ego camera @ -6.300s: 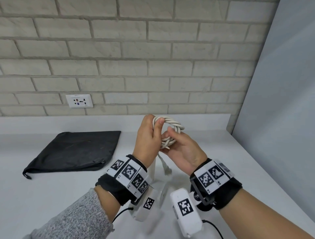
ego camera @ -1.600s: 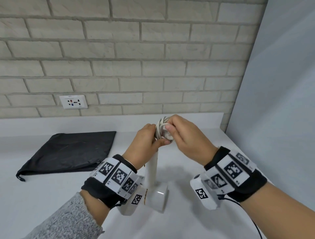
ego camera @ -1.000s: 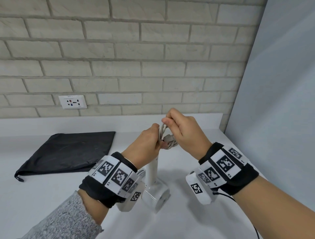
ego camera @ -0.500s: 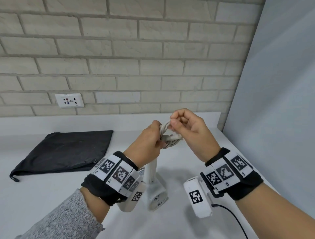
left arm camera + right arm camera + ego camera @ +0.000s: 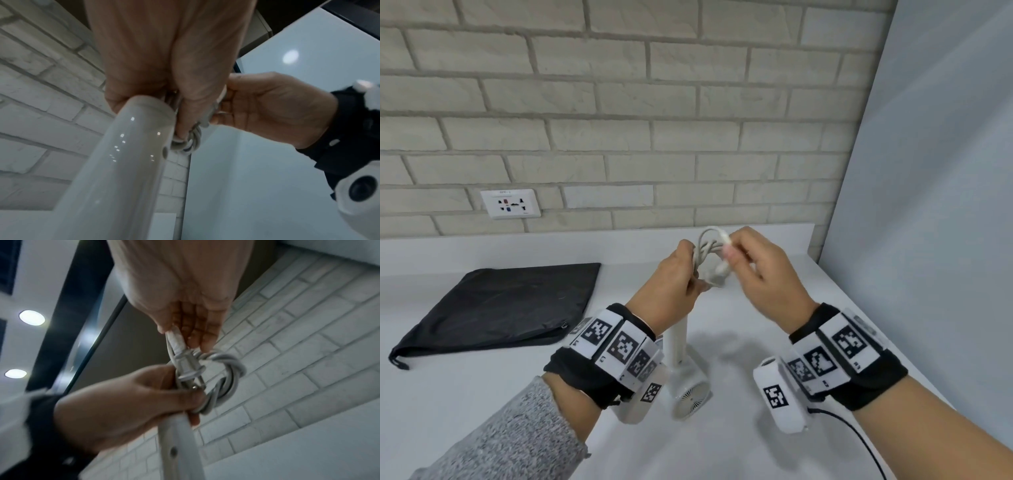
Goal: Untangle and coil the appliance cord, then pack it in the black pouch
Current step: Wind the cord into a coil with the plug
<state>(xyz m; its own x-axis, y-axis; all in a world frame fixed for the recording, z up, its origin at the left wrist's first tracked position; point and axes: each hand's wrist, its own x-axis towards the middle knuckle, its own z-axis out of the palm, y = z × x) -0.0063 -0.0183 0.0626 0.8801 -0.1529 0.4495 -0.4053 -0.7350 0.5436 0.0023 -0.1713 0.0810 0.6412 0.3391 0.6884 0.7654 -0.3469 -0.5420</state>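
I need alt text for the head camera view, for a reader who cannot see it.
Two hands, left hand and right hand, hold a coiled white cord above a white counter; the right pinches its plug end. A black pouch lies flat at left, below a wall socket.

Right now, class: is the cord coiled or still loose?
Coiled. The cord sits in tight loops gripped by the left hand, while the right hand pinches its plug.
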